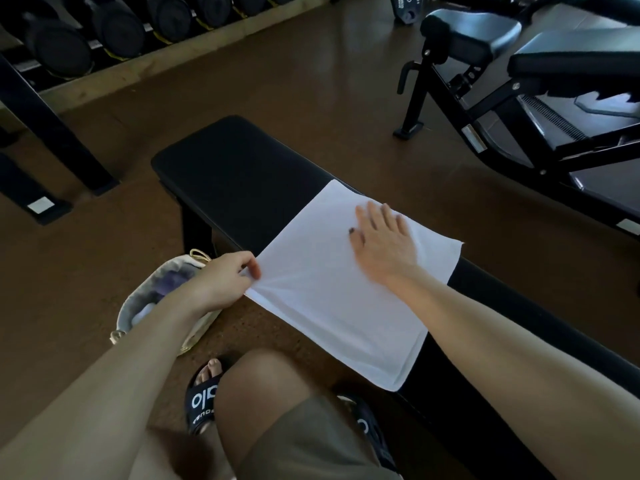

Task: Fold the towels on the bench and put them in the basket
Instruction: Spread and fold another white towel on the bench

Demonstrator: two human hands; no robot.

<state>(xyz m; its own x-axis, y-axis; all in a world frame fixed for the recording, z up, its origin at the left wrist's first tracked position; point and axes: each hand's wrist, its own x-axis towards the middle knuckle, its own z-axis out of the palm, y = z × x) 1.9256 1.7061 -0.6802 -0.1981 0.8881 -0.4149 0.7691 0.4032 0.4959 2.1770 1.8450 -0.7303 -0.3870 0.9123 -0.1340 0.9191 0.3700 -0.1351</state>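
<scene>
A white towel (332, 292) lies spread flat across the black padded bench (235, 174), its near part hanging over the front edge. My left hand (225, 278) pinches the towel's left edge and pulls it taut. My right hand (384, 240) lies flat, fingers straight, on the towel's far right part. A pale fabric basket (138, 306) stands on the floor left of the bench, partly behind my left forearm; folded cloth shows inside it.
A dumbbell rack (104, 32) runs along the far left. An adjustable bench machine (519, 84) stands at the far right. Brown floor (311, 71) lies between them. My knee and sandalled feet (204, 393) are close in front of the bench.
</scene>
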